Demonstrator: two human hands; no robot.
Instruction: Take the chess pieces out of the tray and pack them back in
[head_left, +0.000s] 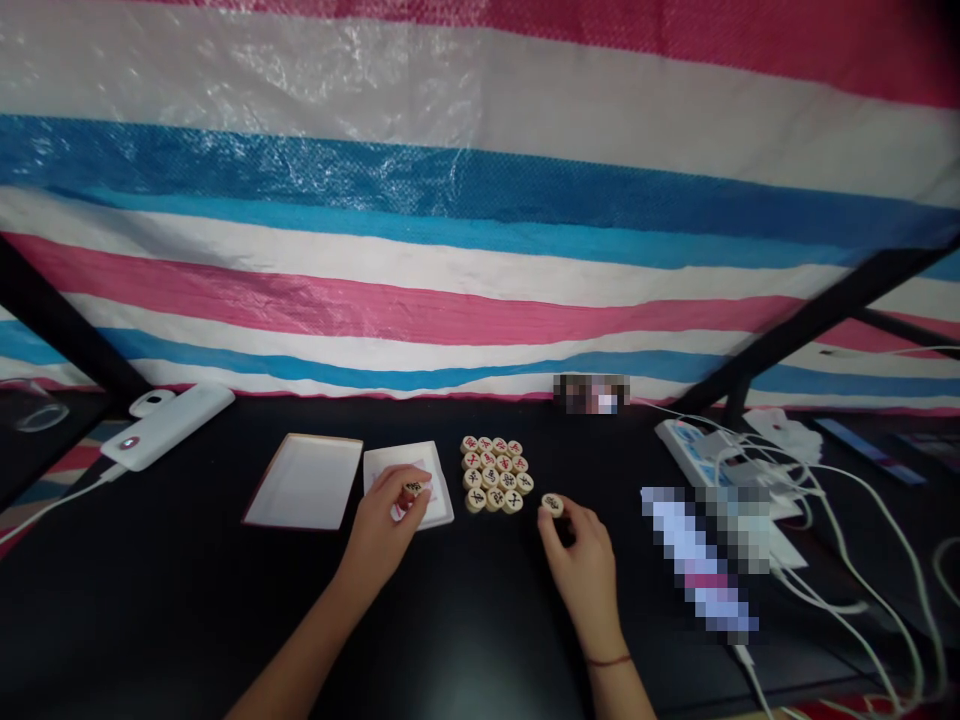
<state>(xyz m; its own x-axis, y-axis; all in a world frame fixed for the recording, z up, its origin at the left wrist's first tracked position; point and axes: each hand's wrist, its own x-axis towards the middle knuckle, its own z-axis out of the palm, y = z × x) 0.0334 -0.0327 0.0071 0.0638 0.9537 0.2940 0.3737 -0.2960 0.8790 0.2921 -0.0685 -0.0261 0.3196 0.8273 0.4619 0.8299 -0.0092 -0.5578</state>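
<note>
Chess pieces (490, 476) lie in rows just right of the white tray (442, 495); my left hand (384, 518) pinches one piece (414, 488) over it; my right hand (586, 558) grips a second piece (552, 505) farther right; a careless leftward sweep could scatter the rows.

The right hand (585, 565), at five o'clock, wears a thin reddish-brown cord bracelet (609, 661) round its wrist (604, 635); the left hand (386, 515), at seven o'clock, is bare, like its forearm (322, 630).
</note>
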